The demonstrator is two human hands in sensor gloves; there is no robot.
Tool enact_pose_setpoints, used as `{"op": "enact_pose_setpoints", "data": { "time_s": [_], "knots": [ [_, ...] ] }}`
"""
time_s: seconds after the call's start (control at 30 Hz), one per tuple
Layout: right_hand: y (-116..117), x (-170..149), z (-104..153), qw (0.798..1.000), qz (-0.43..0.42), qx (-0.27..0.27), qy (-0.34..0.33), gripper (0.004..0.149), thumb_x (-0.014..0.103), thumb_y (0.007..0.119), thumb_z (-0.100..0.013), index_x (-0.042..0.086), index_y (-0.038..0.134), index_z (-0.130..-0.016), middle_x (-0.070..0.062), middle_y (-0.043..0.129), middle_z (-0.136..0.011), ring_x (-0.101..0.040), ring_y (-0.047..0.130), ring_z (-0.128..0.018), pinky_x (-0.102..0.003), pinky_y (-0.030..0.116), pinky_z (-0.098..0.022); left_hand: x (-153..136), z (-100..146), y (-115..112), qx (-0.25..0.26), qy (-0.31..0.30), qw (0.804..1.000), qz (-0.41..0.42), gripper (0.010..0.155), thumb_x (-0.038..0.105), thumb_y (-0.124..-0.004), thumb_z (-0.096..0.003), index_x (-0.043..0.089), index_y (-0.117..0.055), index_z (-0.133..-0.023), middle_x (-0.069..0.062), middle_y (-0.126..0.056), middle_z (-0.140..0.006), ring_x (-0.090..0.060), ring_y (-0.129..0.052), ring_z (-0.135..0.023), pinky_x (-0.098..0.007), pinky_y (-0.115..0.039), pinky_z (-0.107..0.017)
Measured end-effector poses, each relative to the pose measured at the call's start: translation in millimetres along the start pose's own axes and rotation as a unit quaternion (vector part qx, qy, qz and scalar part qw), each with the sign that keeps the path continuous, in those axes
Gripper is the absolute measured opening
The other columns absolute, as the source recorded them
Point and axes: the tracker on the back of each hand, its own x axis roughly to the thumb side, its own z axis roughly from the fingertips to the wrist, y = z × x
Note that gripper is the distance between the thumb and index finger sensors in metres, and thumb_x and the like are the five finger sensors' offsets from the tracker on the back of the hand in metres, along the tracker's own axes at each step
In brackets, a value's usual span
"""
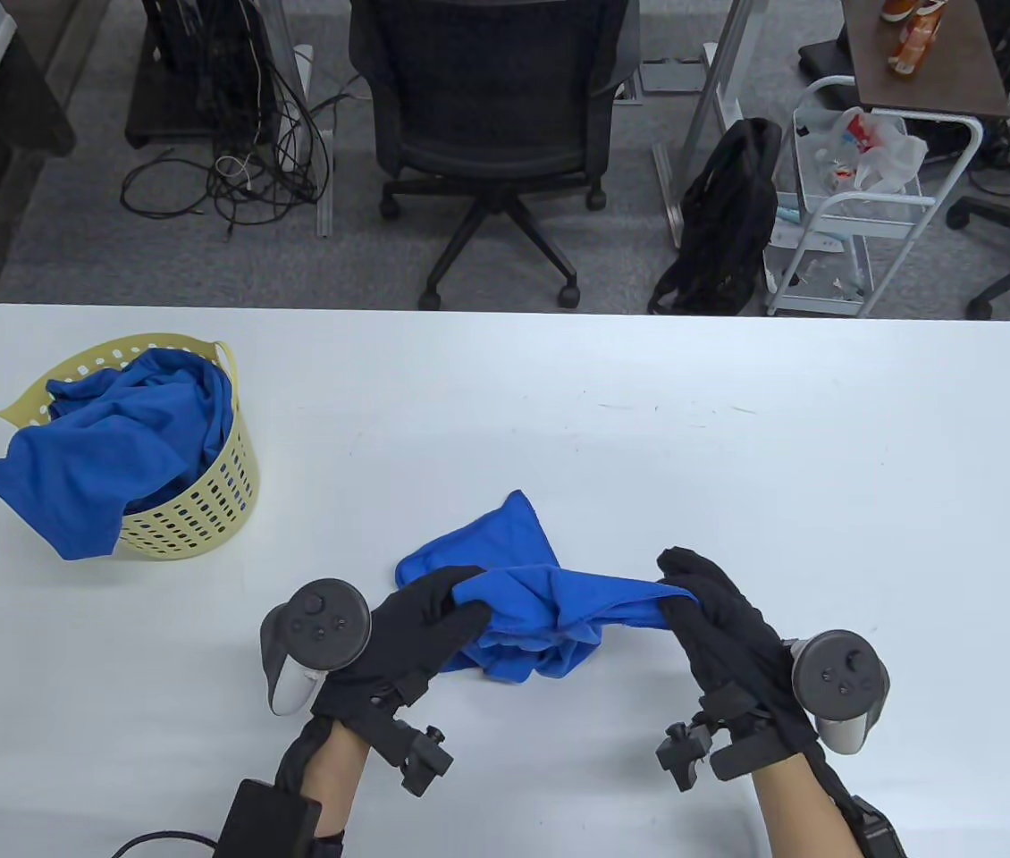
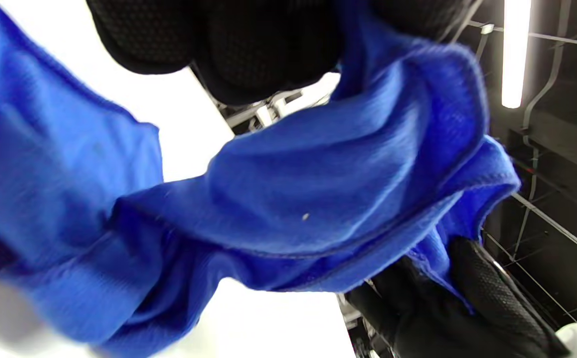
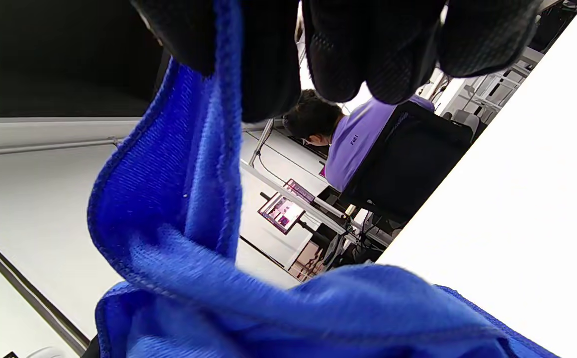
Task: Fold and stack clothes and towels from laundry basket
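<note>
My left hand point(image 1: 420, 626) and right hand point(image 1: 715, 617) clamp their fingers on opposite ends of the blue towel point(image 1: 523, 594), well right of the laundry basket point(image 1: 192, 514); I pull it taut and find the corners before laying it flat on the table point(image 1: 737, 447)

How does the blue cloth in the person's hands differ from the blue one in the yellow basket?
The held cloth is gripped between the left hand and right hand; nothing touches the basket cloth. The held cloth is stretched into a band above the table, while the basket cloth lies heaped, spilling over the basket rim. The held cloth looks smaller. Both are the same bright blue and unfolded.
</note>
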Motion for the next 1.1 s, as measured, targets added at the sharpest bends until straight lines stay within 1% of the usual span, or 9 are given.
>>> {"op": "enact_pose_setpoints", "data": {
  "time_s": [0.17,0.3,0.4,0.5,0.6,0.77,0.8,0.93,1.1],
  "knots": [
    [-12,-1,2,0.998,0.002,-0.056,-0.015,0.039,0.032,0.071,-0.065,-0.002,0.089,-0.062,-0.025,0.071,-0.102,-0.052,0.071,-0.09,-0.072,0.063,-0.061,-16,0,10,0.007,0.05,0.999,0.011,0.05,0.055,-0.058,-0.0669,0.023,-0.075,-0.101,-0.01,-0.083,-0.103,-0.033,-0.091,-0.084,-0.059,-0.075,-0.066],
    [-38,-4,4,0.992,0.005,-0.129,-0.005,0.038,0.032,0.07,-0.066,-0.002,0.088,-0.062,-0.024,0.072,-0.101,-0.052,0.072,-0.089,-0.072,0.063,-0.061,-31,11,33,0.116,0.122,0.986,-0.017,0.043,0.05,-0.064,-0.0667,0.02,-0.079,-0.095,-0.012,-0.086,-0.097,-0.034,-0.094,-0.078,-0.059,-0.076,-0.063],
    [-44,1,1,0.994,0.018,-0.104,-0.017,0.039,0.033,0.07,-0.065,-0.001,0.088,-0.071,-0.028,0.068,-0.105,-0.055,0.068,-0.091,-0.073,0.061,-0.062,-24,16,34,0.154,0.132,0.973,-0.112,0.046,0.049,-0.068,-0.0654,0.019,-0.075,-0.101,-0.014,-0.083,-0.101,-0.032,-0.094,-0.079,-0.057,-0.077,-0.063],
    [-33,15,-4,0.997,0.054,0.003,-0.054,0.039,0.025,0.071,-0.063,0.014,0.077,-0.1,-0.033,0.051,-0.115,-0.058,0.059,-0.097,-0.077,0.056,-0.063,-5,5,10,0.078,0.073,0.985,-0.136,0.064,0.049,-0.071,-0.0636,0.019,-0.053,-0.118,-0.018,-0.071,-0.113,-0.03,-0.09,-0.085,-0.056,-0.076,-0.066],
    [-21,27,-4,0.994,0.04,0.06,-0.085,0.035,0.016,0.069,-0.06,0.023,0.08,-0.092,-0.031,0.051,-0.117,-0.06,0.054,-0.1,-0.08,0.053,-0.063,7,-8,-27,0.0,0.033,0.99,-0.137,0.074,0.049,-0.071,-0.0628,0.019,-0.04,-0.123,-0.024,-0.058,-0.122,-0.038,-0.082,-0.096,-0.059,-0.073,-0.069],
    [-14,49,0,0.976,-0.051,0.122,-0.174,0.03,0.009,0.067,-0.059,0.03,0.086,-0.068,-0.025,0.054,-0.118,-0.059,0.051,-0.103,-0.081,0.052,-0.065,15,-19,-88,-0.152,-0.005,0.975,-0.161,0.115,0.059,-0.078,-0.0533,0.005,0.0,-0.12,-0.043,-0.006,-0.122,-0.067,-0.031,-0.11,-0.077,-0.049,-0.073],
    [-14,53,1,0.975,-0.049,0.118,-0.183,0.03,0.009,0.067,-0.059,0.031,0.087,-0.065,-0.024,0.056,-0.117,-0.057,0.053,-0.103,-0.08,0.053,-0.065,15,-20,-95,-0.176,-0.012,0.972,-0.155,0.116,0.06,-0.078,-0.0525,0.006,-0.001,-0.121,-0.045,-0.003,-0.12,-0.068,-0.025,-0.108,-0.079,-0.046,-0.072],
    [-18,61,5,0.978,0.066,0.085,-0.177,0.03,0.01,0.066,-0.06,0.031,0.087,-0.065,-0.027,0.066,-0.113,-0.053,0.076,-0.095,-0.076,0.065,-0.063,15,-20,-103,-0.241,-0.041,0.969,-0.046,0.073,0.06,-0.075,-0.0551,0.036,-0.049,-0.118,-0.036,-0.022,-0.128,-0.066,-0.024,-0.109,-0.079,-0.042,-0.071],
    [-9,63,6,0.97,0.151,0.097,-0.162,0.033,0.015,0.065,-0.062,0.035,0.084,-0.081,-0.016,0.089,-0.094,-0.032,0.098,-0.07,-0.066,0.076,-0.058,17,-19,-108,-0.257,-0.036,0.965,0.023,0.103,0.063,-0.075,-0.0541,0.02,-0.016,-0.126,-0.036,-0.023,-0.128,-0.065,-0.027,-0.111,-0.08,-0.041,-0.071]
  ]
}}
